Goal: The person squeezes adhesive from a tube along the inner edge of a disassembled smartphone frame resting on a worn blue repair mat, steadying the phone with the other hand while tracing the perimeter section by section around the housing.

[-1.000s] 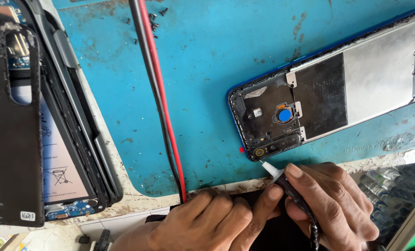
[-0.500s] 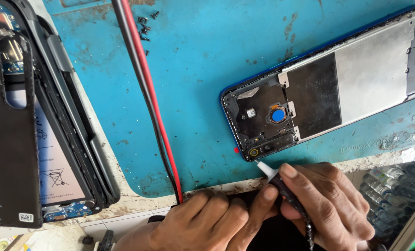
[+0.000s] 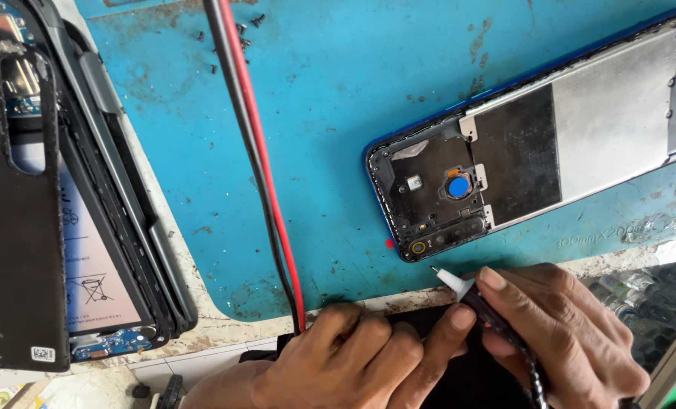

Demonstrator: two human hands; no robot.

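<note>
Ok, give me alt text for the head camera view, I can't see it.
Right hand grips a white-tipped tool just below an opened blue phone on a blue mat. Left hand rests beside it; red and black wires and another opened phone lie left.

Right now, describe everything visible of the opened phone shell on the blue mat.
The phone shell lies open side up, slanted across the blue mat, its far end cut off by the frame. Blue rim, black inner frame, silvery plate, dark panel, a round blue part near the camera cutout. Nothing touches it; the right hand holds a white-tipped tool just below its corner.
</note>
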